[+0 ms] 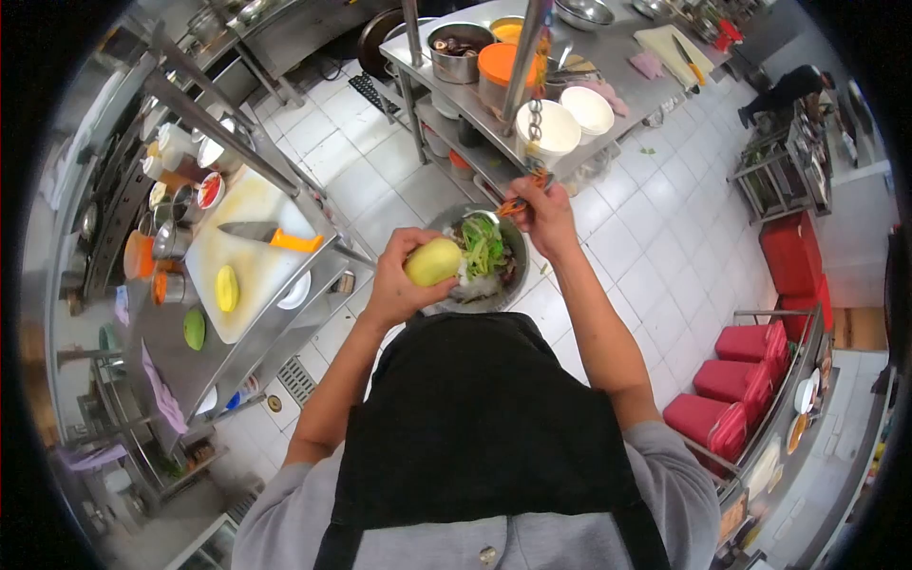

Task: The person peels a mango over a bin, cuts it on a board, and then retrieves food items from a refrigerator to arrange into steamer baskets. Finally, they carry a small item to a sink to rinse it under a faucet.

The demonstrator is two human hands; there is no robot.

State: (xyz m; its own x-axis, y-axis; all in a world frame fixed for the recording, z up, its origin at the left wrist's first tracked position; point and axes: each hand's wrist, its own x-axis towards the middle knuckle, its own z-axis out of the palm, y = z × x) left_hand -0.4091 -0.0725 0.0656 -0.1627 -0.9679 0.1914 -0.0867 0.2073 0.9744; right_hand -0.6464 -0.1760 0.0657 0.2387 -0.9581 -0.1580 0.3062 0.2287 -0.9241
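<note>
The yellow fruit [432, 262], held over the bin [522, 261] of green scraps [484, 245], could be dropped in if its smooth surface slips where it is clamped between thumb and fingers of the left hand [388, 285]. Those fingertips could be nicked should the orange tool [514, 205], gripped in the curled fingers of the right hand [546, 223], skid. The tool's tip is blurred; the fruit's underside is hidden.

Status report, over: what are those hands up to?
Left hand gripping yellow fruit. Right hand holding orange tool. Scrap bin below; nothing seen between fruit and tool.
</note>
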